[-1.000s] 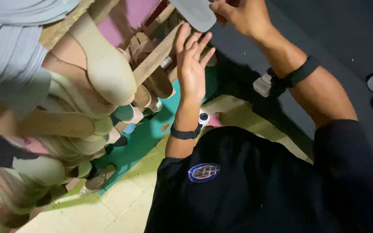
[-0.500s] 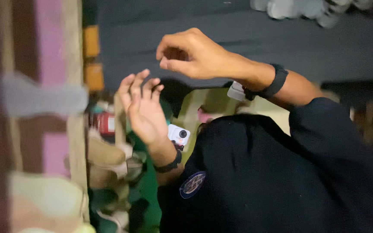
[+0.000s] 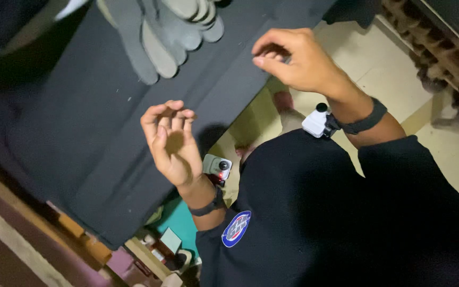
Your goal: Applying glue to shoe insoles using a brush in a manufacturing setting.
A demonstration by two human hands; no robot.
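Note:
My left hand (image 3: 170,142) hovers palm up over a wide dark flat surface (image 3: 81,122). Its fingers are curled and apart, and it holds nothing. My right hand (image 3: 292,59) is raised at the dark surface's right edge, fingertips pinched against the thumb; nothing shows between them. Each wrist wears a black band with a small camera, the left one (image 3: 217,167) grey, the right one (image 3: 315,122) white. Several grey sole-shaped pieces (image 3: 158,32) lie on the dark surface, above and left of both hands.
My black shirt with a round blue badge (image 3: 236,228) fills the lower right. Cream floor tiles (image 3: 378,64) and a teal patch (image 3: 187,223) lie below. Wooden slats (image 3: 442,58) stand at the right, a wooden frame (image 3: 70,228) at the lower left.
The view has swung away from the shelves of beige shoe forms to the dark surface. My left hand's fingers have curled inward, and my right hand stays pinched.

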